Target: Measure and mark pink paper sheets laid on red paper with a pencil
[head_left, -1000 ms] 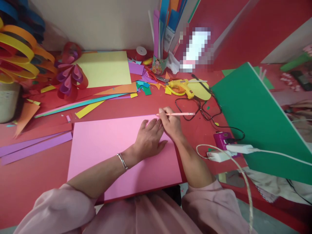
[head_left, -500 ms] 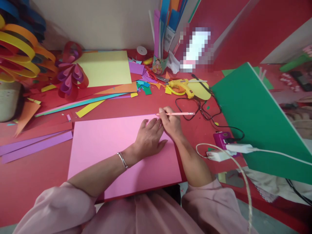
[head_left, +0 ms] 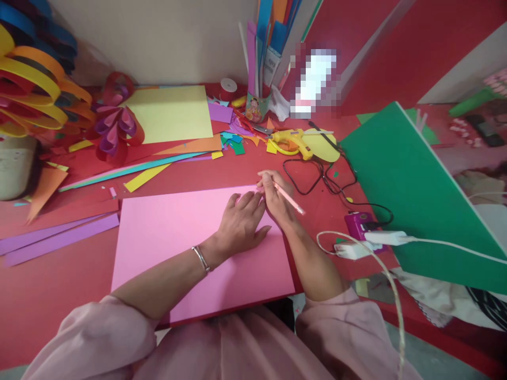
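A large pink sheet of paper [head_left: 166,232] lies on the red table in front of me. My left hand [head_left: 241,221] rests flat on its upper right part, fingers stretched towards the far edge. At the sheet's far right corner, my right hand [head_left: 276,195] is closed around a pink pencil [head_left: 292,200]. The pencil slants down to the right, its eraser end towards me. Its tip is hidden behind the fingers. Both hands are close together, the left fingertips beside the right thumb.
Beyond the sheet lie a yellow glue gun [head_left: 295,141], scissors [head_left: 261,129], paper scraps [head_left: 233,141] and a pale yellow sheet [head_left: 170,113]. Purple strips [head_left: 79,237] sit left. A green board [head_left: 420,200], a purple socket adapter [head_left: 358,224] and cables are on the right.
The pencil has swung from nearly level to slanting, its eraser end now lower and nearer to me. My right fingers have shifted slightly; my left hand stays put.
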`<state>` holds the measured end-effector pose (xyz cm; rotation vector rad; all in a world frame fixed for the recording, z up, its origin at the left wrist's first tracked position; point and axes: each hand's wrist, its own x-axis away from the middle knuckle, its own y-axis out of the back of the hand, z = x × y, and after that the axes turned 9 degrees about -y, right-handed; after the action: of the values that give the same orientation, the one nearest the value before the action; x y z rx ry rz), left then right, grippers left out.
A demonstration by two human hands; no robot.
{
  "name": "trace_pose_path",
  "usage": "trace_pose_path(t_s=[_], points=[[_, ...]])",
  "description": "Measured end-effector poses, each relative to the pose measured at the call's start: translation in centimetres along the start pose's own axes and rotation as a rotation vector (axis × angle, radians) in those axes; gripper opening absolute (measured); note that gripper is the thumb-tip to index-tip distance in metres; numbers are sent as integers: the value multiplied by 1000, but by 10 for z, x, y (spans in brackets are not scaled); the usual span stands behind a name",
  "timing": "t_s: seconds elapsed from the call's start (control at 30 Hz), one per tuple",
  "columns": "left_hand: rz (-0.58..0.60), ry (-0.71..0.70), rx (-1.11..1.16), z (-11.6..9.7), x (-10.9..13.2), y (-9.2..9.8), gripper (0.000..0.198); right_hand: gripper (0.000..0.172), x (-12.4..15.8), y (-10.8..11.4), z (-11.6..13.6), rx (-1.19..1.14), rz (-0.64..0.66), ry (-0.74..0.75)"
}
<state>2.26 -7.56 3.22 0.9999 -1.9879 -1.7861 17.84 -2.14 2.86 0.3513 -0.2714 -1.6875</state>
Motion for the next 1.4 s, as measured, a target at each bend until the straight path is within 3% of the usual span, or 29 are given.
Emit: trace_pose_path(t_s=[0.33,0.6,0.83,1.03,1.4], points=[[-10,-57,-52,2,2,-7,55,57,-12,-7,-18,-243,-72,-130],[-65,-67,-109,3,3,-1,43,63,-12,-12,-15,-209,-106,-148],[-9,-75,-93,19,14,9,42,60,-15,-15,-27,-199,-108,-97],[-130,-73,-63,26,20,4,36,59,-15,-15,-25,-198,-97,-74],[-157,-85,-18,24,22,7,32,57,-15,-14,-26,-158,-101,-99]])
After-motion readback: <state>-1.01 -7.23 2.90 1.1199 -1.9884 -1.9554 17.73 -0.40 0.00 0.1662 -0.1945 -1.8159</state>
